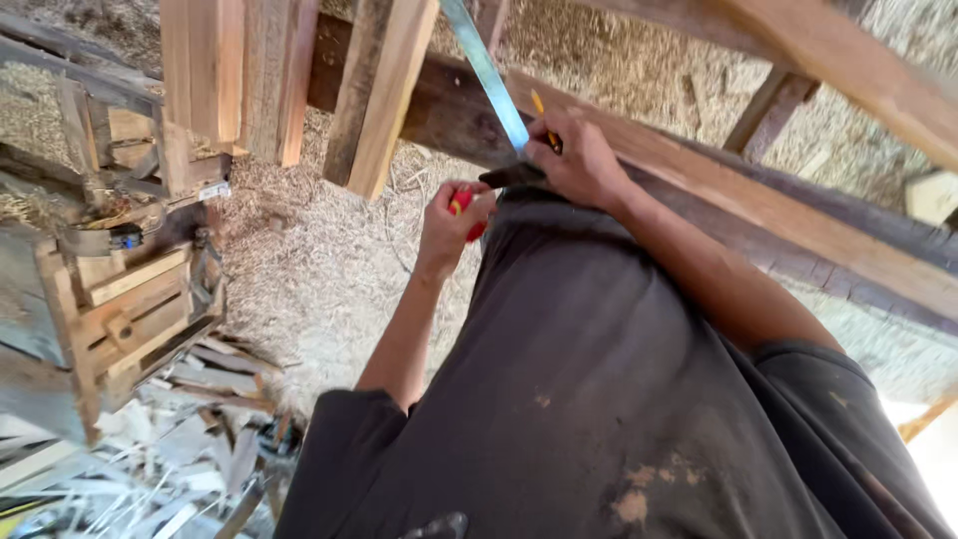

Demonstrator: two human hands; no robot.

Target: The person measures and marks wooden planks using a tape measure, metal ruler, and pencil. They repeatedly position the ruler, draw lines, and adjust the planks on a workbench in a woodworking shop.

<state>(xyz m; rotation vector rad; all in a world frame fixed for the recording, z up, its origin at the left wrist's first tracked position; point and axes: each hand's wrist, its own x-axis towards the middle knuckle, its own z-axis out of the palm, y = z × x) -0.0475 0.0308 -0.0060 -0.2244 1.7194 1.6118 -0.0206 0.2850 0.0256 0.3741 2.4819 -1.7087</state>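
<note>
The right hand (579, 160) pins a metal square (494, 85) flat across the beam (718, 190), its grip clamped on both the blade's foot and a yellow pencil (544, 118), so the edge stays put for marking. The left hand (454, 220) sits just beside it, fingers closed on a red tool (461, 205), perhaps a tape measure, held clear.

beam (758, 200) ahead | square (489, 75) on it | left hand (454, 225) below right hand (579, 165) (pencil (544, 120) in it)
</note>
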